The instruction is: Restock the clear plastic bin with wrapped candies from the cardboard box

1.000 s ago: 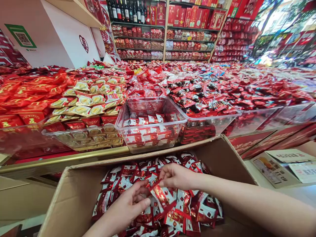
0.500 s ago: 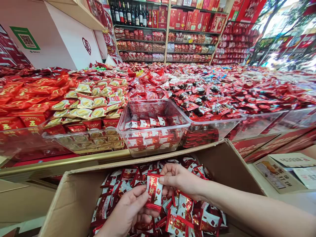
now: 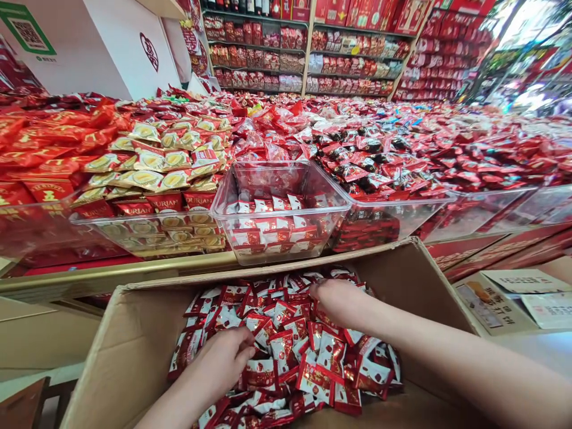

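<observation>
Packets (image 3: 290, 351) under left hand (image 3: 223, 357), right hand (image 3: 339, 301)

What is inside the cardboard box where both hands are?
The cardboard box holds red and white candy packets. The left hand and right hand rest on the heap. The box floor under the packets is covered.

Cardboard box (image 3: 134, 333): near wall and lower corners cut off by the bottom edge. Left hand (image 3: 223, 360): fingertips buried among red-and-white sachets (image 3: 313, 357), grip not discernible. Right hand (image 3: 339, 301): fingers curled down into the pile, tips hidden. Sachet print: too small to read. Clear bin (image 3: 279, 208): lower contents blurred behind plastic. Far shelves (image 3: 348, 53): labels illegible.
</observation>
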`<state>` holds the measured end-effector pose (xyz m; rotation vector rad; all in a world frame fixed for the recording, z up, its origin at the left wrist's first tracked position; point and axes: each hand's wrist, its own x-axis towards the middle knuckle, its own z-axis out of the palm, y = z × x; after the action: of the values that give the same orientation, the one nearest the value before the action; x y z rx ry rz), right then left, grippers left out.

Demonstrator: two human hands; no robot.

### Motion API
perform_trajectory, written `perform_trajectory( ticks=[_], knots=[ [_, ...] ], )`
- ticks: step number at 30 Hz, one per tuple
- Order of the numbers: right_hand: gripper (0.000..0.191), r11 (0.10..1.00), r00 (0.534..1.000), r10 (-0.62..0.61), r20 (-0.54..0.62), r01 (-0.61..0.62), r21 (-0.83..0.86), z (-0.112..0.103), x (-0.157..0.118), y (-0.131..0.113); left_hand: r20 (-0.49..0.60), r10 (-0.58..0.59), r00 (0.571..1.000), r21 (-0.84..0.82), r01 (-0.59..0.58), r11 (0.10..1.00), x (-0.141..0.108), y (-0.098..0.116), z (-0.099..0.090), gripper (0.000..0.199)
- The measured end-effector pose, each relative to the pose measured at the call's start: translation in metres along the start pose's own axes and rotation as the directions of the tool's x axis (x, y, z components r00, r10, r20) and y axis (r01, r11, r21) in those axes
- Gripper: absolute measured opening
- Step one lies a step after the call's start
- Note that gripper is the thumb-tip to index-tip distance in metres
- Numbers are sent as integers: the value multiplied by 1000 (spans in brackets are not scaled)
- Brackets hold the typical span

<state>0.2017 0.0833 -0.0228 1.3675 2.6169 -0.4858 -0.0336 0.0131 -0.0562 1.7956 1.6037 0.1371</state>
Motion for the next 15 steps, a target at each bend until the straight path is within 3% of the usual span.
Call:
perform_trajectory(
  ticks=[3,5,8,12,15],
  knots=[
    [17,995,998,-55,-29,53,-86,20,4,-10,68,16,998,34,-19,999,-1,-5,11,16],
    [15,993,993,-113,-20,113,-18,35,8,-19,95,32,995,43,-36,998,-1,-6,16,17],
    [14,991,995,-104,2,104,84,49,13,-25,99,46,994,37,-50,998,0,-7,16,14],
    [14,981,999,-50,-10,51,186,41,18,-17,41,64,997,-35,-62,997,2,1,11,29],
    [16,902,999,3,-33,12,431,25,18,-17,11,71,997,-368,-62,928,3,15,11,44]
  ],
)
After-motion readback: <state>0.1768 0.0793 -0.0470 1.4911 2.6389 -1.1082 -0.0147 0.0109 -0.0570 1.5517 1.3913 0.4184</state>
